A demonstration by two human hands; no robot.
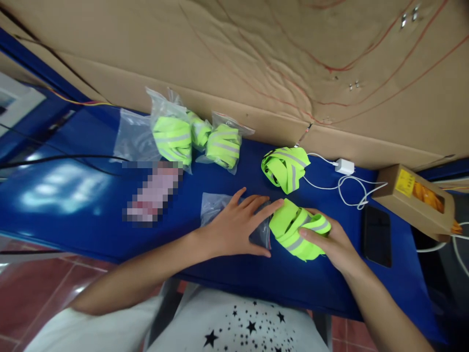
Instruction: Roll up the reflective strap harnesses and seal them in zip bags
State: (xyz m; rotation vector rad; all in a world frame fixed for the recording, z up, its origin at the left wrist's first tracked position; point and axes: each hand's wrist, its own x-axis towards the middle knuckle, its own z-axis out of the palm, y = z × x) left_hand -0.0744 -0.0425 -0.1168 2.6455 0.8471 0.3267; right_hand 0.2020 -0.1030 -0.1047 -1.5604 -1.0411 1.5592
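Observation:
In my right hand is a rolled neon-yellow reflective strap with grey stripes, gripped between thumb and fingers just above the blue table. My left hand has its fingers spread over a clear zip bag lying flat. Its index fingertip reaches the edge of the held strap; whether it touches is hard to tell. Part of the bag is hidden beneath that hand. Behind them a second rolled strap lies unbagged on the table.
Several bagged neon straps stand against the cardboard wall. A white charger with its cable, a black phone and a cardboard box are on the right. A pixelated pinkish item lies on the blue table.

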